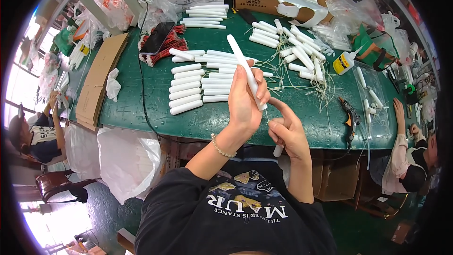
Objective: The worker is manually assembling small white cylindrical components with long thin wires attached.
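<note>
My left hand (247, 94), with a beaded bracelet at its wrist, wraps round a long white candle-shaped tube (242, 58). The tube tilts, its rounded end up and away from me. At its lower end my right hand (291, 134) is closed, finger and thumb pinching a thin pale wire (267, 114) by the opening. The end of a short white piece (278, 150) pokes out below the right palm; how it is held is hidden. Just beyond my left hand, white tubes lie in rows (186, 89) on the green table (137, 108).
More white tubes with pale wires (306, 52) are heaped at the right, near a glue bottle (345, 61) and a black-and-orange glue gun (349, 118). A phone (158, 38) rests on red wires (177, 40). Co-workers sit at left (40, 134) and right (408, 160).
</note>
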